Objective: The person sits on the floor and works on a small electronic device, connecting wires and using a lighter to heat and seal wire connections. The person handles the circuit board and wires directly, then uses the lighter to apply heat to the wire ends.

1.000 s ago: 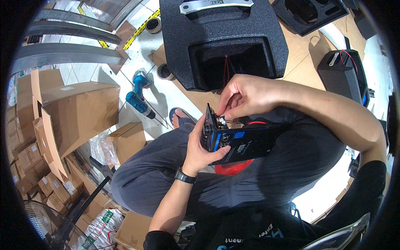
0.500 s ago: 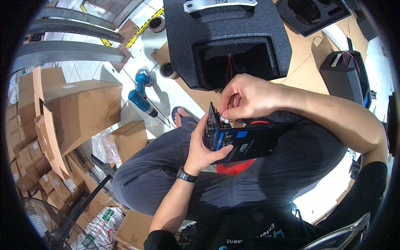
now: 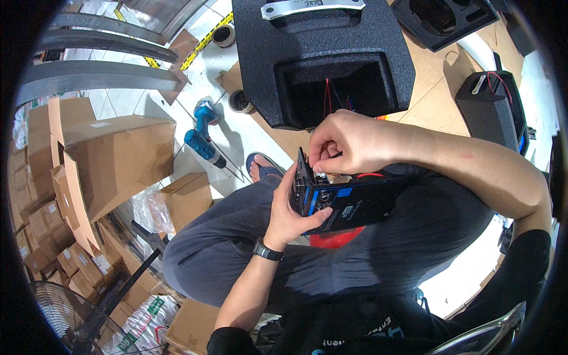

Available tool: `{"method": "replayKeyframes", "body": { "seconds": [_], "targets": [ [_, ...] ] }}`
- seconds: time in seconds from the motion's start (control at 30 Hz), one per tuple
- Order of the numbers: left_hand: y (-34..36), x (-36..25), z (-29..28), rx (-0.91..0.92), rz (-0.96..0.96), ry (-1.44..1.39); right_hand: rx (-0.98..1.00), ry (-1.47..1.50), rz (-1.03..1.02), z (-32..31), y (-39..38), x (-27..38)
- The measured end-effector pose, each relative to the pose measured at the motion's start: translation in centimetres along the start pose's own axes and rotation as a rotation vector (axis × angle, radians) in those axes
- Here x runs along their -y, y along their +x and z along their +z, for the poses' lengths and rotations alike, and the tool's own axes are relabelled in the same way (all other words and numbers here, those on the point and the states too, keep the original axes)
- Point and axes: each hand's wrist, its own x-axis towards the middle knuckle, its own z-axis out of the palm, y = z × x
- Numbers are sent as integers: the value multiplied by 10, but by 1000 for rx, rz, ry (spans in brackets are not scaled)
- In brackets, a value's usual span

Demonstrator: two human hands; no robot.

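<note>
A black amplifier panel (image 3: 349,208) with blue stripes rests tilted across my lap, its open back side up. My left hand (image 3: 291,208) grips its left end, thumb on the front and fingers behind the end plate. Above the open back, my right hand (image 3: 340,147) is closed in a pinch at the left end. Right by those fingertips is a small white part, and what they hold is hidden. A red wire (image 3: 370,175) curves along the panel's back. Just beyond my hands stands a black speaker cabinet (image 3: 331,35) with a rectangular opening, where thin red wires (image 3: 327,92) hang.
On the tiled floor at left lies a blue cordless drill (image 3: 202,139) with a long bit. Cardboard boxes (image 3: 118,160) and a black fan (image 3: 71,316) crowd the left side. Another cabinet (image 3: 488,106) stands at right on cardboard (image 3: 438,112). Something red (image 3: 337,238) sits beneath the panel.
My right hand has shifted slightly left, its fingertips staying at the panel's left end. My left hand keeps its grip, and the panel has hardly moved.
</note>
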Motion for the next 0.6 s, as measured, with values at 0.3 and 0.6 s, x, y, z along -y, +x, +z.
{"method": "replayKeyframes", "body": {
  "seconds": [0.3, 0.6],
  "targets": [
    [1, 2, 1, -12, 22, 10, -8, -25, -58, 2, 2, -8],
    [0, -1, 1, -5, 7, 22, -6, -113, -92, -2, 7, -7]
  ]
}}
